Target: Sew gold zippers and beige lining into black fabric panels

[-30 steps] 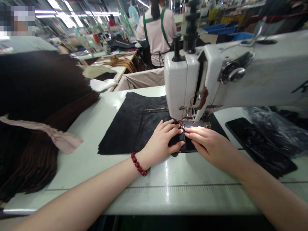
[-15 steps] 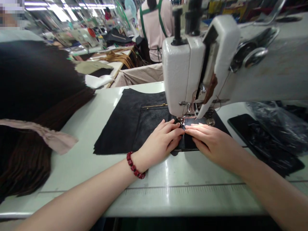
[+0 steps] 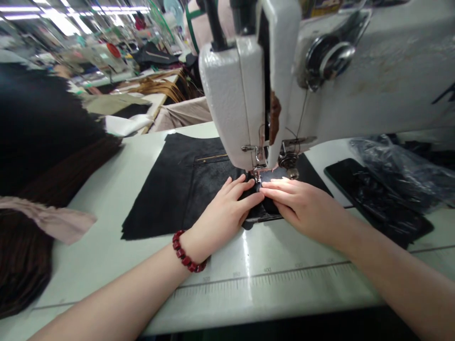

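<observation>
A black leather panel [image 3: 156, 189] with a gold zipper [image 3: 213, 157] lies under the white sewing machine [image 3: 227, 104]. My left hand [image 3: 227, 206] rests on the panel just left of the presser foot [image 3: 257, 177], fingers stretched and lying flat. On the other side, my right hand [image 3: 302, 203] lies on the same leather with extended fingers, their tips close to the foot. Both hands press down without gripping. The seam area right beneath the foot is partly covered by my fingertips. A red beaded bracelet [image 3: 186, 253] circles my left wrist.
A tall stack of dark leather pieces [image 3: 39, 156] stands at left with a pale pink strip [image 3: 53, 220] across it. On the right lie a dark phone [image 3: 343, 177] and clear plastic wrapping [image 3: 401, 166]. A printed ruler scale [image 3: 266, 279] runs along the table's front.
The view has shifted, so the machine appears farther left and nearer. My hands remain flat on the leather beside the presser foot; any slide of the panel is too slight to tell.
</observation>
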The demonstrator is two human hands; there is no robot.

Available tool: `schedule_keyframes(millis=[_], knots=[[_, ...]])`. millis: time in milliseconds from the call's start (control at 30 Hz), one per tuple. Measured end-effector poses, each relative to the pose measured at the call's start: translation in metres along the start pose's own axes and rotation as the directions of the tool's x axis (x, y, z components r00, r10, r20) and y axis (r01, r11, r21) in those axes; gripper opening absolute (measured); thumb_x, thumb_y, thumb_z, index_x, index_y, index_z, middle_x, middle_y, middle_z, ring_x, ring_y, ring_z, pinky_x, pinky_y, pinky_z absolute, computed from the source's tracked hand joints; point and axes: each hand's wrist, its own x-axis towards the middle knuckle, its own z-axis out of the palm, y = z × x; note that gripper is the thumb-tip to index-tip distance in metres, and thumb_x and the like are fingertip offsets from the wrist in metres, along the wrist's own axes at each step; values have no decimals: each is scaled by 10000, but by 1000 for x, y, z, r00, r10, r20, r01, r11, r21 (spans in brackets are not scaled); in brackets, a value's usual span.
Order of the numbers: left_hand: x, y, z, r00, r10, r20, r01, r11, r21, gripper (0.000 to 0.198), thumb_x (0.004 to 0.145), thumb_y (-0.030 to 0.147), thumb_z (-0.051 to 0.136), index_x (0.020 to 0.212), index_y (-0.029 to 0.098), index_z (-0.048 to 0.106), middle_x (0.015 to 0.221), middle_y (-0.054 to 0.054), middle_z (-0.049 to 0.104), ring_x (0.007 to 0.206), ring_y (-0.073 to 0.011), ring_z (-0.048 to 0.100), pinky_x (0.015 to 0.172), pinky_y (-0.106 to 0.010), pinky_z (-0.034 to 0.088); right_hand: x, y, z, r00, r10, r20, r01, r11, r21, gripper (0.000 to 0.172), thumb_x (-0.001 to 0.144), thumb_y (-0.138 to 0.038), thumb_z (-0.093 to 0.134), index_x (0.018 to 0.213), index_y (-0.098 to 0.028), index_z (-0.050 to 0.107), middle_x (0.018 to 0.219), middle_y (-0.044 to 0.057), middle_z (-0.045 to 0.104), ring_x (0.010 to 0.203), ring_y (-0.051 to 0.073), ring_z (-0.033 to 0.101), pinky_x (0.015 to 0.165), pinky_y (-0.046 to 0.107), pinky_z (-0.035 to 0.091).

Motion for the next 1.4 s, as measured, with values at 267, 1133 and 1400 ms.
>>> schedule_keyframes(millis=[267, 1133, 1400], knots=[[0, -5, -6, 999, -39, 17, 41, 990, -137, 319, 999, 243, 439, 1300, 221, 543, 1436, -51, 524, 1423, -216, 362, 1200, -499, 277, -1, 0, 0, 1000, -6, -3, 6, 1000, 7, 393, 944, -124, 452, 1309, -207, 570, 1347, 59, 596, 1242, 210, 536, 1089, 437, 430], [-6, -21, -11, 992, 111, 67, -96, 975, -202, 339, 975, 208, 494, 1277, 322, 598, 1363, 16, 585, 1322, -197, 453, 1205, -514, 206, -8, 4, -2, 994, 71, 80, -70, 997, -10, 348, 944, -228, 477, 1261, -240, 618, 1374, 35, 569, 1252, 209, 524, 1092, 419, 429], [1, -25, -13, 993, 84, 80, -65, 973, -222, 313, 981, 209, 480, 1242, 322, 610, 1323, 1, 589, 1296, -193, 472, 1206, -501, 196, 1, 11, -8, 978, 109, 180, -103, 994, -42, 376, 964, -267, 453, 1321, -269, 571, 1402, 26, 549, 1233, 191, 553, 1062, 383, 455]])
